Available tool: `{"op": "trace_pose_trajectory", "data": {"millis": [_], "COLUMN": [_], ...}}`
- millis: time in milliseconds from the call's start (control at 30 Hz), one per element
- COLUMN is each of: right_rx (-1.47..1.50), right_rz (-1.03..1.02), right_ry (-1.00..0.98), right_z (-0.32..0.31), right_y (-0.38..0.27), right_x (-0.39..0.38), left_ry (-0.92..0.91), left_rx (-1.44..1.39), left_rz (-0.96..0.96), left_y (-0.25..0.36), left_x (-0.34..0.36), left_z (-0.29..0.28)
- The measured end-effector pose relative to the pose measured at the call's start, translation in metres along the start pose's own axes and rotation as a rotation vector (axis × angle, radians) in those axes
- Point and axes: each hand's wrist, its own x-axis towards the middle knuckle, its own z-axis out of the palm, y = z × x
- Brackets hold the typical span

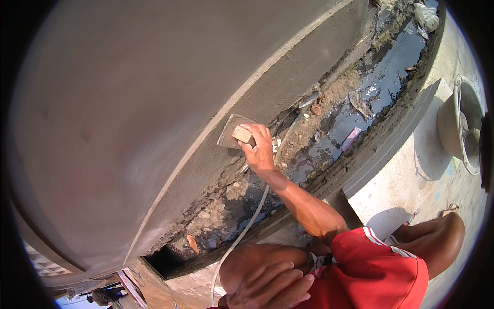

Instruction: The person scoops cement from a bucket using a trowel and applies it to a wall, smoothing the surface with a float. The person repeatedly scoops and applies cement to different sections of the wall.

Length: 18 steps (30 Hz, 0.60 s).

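My right hand (261, 149) reaches out across the ditch, its fingers closed round the pale wooden block handle of a plastering float (225, 135). The float's flat, greyish square plate lies against the lower band of grey wall plaster (267, 98), just under a raised ledge line. My left hand (272, 286) rests near my bent knee at the bottom of the view. Its fingers are stretched out and I see nothing in it.
Below the wall runs a ditch with dark water (396, 56), rubble and litter. A thin pale hose (252, 221) crosses it. On the concrete slab (391, 190) at right stands a grey bucket (448, 126). A whitish plastic bag (426, 17) lies at far right.
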Motion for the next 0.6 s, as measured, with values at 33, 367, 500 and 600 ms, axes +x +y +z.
{"op": "trace_pose_trajectory", "data": {"millis": [33, 367, 500, 600], "right_rx": [-0.013, 0.494, 0.221, 0.387], "right_rz": [-0.016, 0.437, 0.327, 0.297], "right_ry": [-0.103, 0.25, 0.626, 0.58], "right_z": [0.018, -0.043, -0.16, -0.215], "right_y": [-0.003, 0.006, 0.08, 0.113], "right_x": [-0.028, -0.026, 0.089, 0.15], "left_ry": [0.002, 0.143, 0.055, 0.016], "left_rx": [0.02, 0.05, -0.003, -0.003], "left_rz": [0.022, 0.076, 0.058, 0.077], "left_y": [0.001, -0.015, -0.01, -0.011], "left_x": [0.007, 0.008, 0.021, 0.018], "left_z": [0.001, 0.012, 0.009, 0.006]}}
